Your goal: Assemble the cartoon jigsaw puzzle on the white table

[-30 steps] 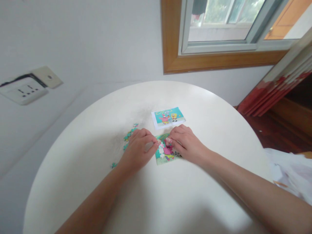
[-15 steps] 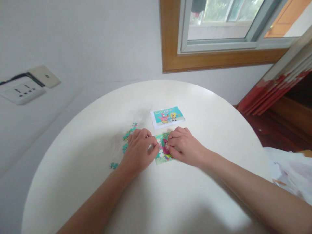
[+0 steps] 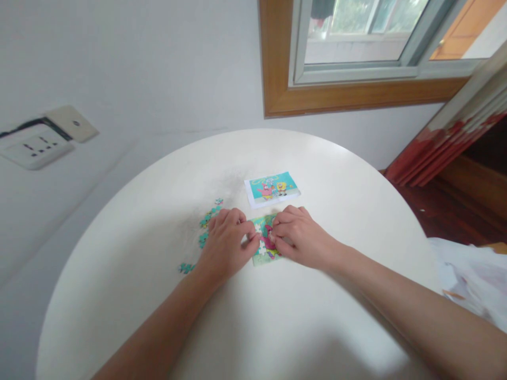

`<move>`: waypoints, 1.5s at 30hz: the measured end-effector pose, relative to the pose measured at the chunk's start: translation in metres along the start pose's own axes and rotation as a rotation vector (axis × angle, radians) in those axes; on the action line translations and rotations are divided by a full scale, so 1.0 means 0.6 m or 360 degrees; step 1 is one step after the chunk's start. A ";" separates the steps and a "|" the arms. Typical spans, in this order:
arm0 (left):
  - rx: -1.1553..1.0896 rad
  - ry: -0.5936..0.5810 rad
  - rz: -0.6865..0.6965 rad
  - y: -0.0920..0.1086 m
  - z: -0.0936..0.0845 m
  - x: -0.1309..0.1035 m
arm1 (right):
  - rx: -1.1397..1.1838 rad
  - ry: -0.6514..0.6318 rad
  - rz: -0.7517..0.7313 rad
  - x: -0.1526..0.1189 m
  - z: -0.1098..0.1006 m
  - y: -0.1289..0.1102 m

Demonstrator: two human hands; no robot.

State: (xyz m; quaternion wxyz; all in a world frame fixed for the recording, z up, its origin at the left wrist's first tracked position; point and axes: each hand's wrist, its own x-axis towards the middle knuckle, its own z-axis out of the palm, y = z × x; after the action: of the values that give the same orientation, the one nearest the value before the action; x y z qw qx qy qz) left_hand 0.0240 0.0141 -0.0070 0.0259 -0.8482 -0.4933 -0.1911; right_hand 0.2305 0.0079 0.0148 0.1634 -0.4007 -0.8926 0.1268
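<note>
White counter (image 3: 119, 253) holds loose pieces (image 3: 203, 240) beside the left hand (image 3: 225, 243), fingertips close together, any grip unclear. An unfinished puzzle (image 3: 261, 260) lies between both hands; the right hand (image 3: 299, 237) curls its fingers over it, grip hidden. Best steady it lightly, aligning edges before pressing.

The right hand (image 3: 299, 235) covers the right part of the puzzle (image 3: 261, 258), the left hand (image 3: 226, 237) hides some of its left edge and perhaps some loose pieces (image 3: 203, 240), and what the fingertips pinch is too small and blurred to tell. The bottom edge cuts off the table (image 3: 257, 322) and both forearms (image 3: 166, 322), while the window (image 3: 356, 31), curtain (image 3: 439, 142), white heap (image 3: 471, 274) and socket (image 3: 41, 148) run out at the sides, the heap too blurred to make out
</note>
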 end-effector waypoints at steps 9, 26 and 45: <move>-0.0002 0.0002 -0.0057 0.000 -0.003 0.000 | 0.0014 0.0075 -0.0003 -0.001 0.000 0.000; -0.0139 0.0191 -0.0160 -0.028 -0.006 0.010 | -0.0158 0.0076 -0.0123 -0.003 0.008 0.000; -0.0170 0.0035 -0.0088 -0.014 0.000 -0.001 | 0.0045 0.0253 0.0092 0.000 0.001 0.019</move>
State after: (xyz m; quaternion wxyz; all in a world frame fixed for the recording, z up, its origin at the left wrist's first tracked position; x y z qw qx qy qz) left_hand 0.0166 0.0178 -0.0085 -0.0192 -0.8322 -0.5053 -0.2273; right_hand 0.2377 0.0152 0.0101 0.2356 -0.4326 -0.8630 0.1120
